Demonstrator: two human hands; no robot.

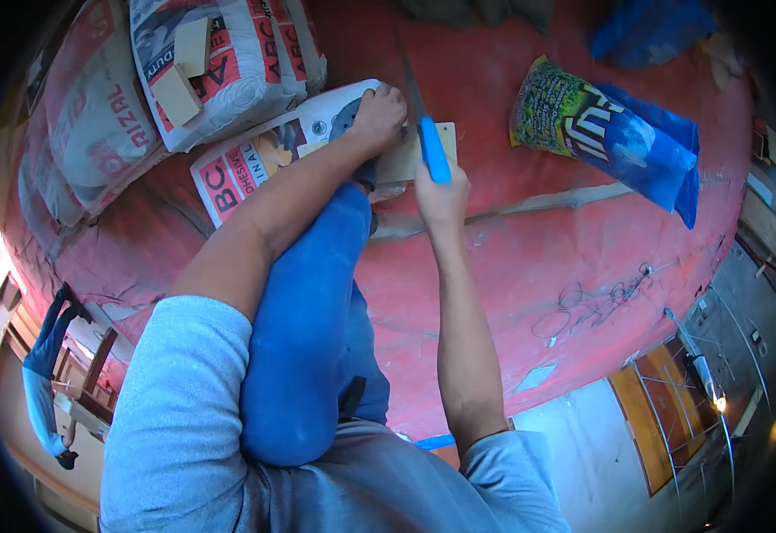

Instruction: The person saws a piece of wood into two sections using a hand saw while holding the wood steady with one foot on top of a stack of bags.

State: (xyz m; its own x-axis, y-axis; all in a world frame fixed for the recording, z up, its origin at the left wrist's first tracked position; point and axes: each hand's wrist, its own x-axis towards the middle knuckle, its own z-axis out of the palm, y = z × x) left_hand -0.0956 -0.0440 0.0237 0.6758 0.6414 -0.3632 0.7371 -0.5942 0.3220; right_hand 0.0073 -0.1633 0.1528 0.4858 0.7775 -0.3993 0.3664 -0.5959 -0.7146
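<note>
On red floor (530, 266): stacked white cement sacks (219, 62) at upper left with two small wood blocks (179, 89) on top, flat white bag (263, 155) lying beside them, blue-and-green printed bag (610, 129) at upper right. Blue-trousered knee (317, 293) raised at centre, foot against bag. Left hand (377, 115) clenched down on wooden board (405, 160) resting on flat bag. Right hand (441, 200) gripping blue handle of handsaw (430, 147), blade angled across board's right end.
</note>
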